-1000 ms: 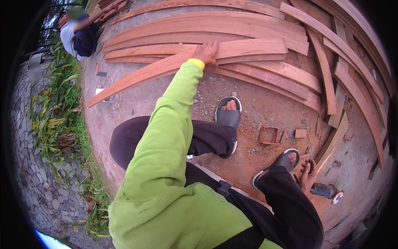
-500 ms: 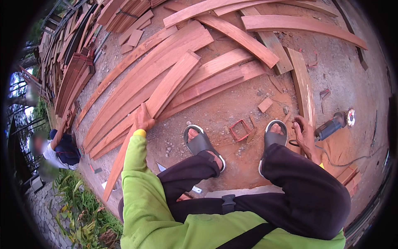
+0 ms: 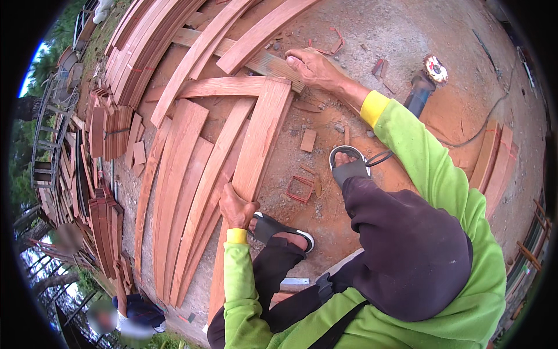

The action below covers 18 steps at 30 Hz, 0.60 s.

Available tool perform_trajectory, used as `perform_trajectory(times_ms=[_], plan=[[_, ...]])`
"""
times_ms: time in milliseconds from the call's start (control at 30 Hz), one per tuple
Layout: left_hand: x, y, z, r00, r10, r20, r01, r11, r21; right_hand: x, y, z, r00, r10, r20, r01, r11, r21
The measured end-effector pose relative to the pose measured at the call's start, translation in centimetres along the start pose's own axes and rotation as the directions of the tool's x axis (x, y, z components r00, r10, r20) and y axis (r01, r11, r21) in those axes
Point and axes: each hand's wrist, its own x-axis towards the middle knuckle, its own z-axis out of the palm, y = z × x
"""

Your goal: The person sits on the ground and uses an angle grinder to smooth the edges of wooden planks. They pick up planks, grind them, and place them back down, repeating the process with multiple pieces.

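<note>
My left hand [image 3: 237,206] is closed around a long reddish wooden plank [image 3: 261,139], whose far end is raised toward the middle of the view. Its lower end runs down beside my left sleeve. My right arm stretches forward and to the right. The right hand [image 3: 311,67] has its fingers curled near the end of a weathered, paler beam [image 3: 250,55]; what lies under its fingers, if anything, is hidden. Several curved planks [image 3: 180,192] lie side by side left of the held one.
An angle grinder [image 3: 421,93] with a round disc lies at the right, its cord trailing. A small red frame [image 3: 299,189] and a wood offcut [image 3: 308,140] lie near my feet. Board stacks [image 3: 110,131] stand at the left, where another person [image 3: 136,311] bends.
My view has turned to the right. My right hand has gone from beside my right knee to farther forward, near the weathered beam. The left hand still grips the plank.
</note>
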Motion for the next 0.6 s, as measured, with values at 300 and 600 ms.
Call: perform_trajectory(times_ms=[300, 600], plan=[[-1.8, 3.7, 8.0, 0.99, 0.104, 0.09, -0.117, 0.982, 0.15, -1.6, 4.8, -1.4, 0.871, 0.264, 0.414, -0.119, 0.931, -0.344], [-1.1, 5.1, 6.8, 0.993, -0.01, 0.12, 0.006, 0.999, 0.036, -1.2, 7.5, -1.6, 0.869, 0.196, 0.454, -0.082, 0.963, -0.259]])
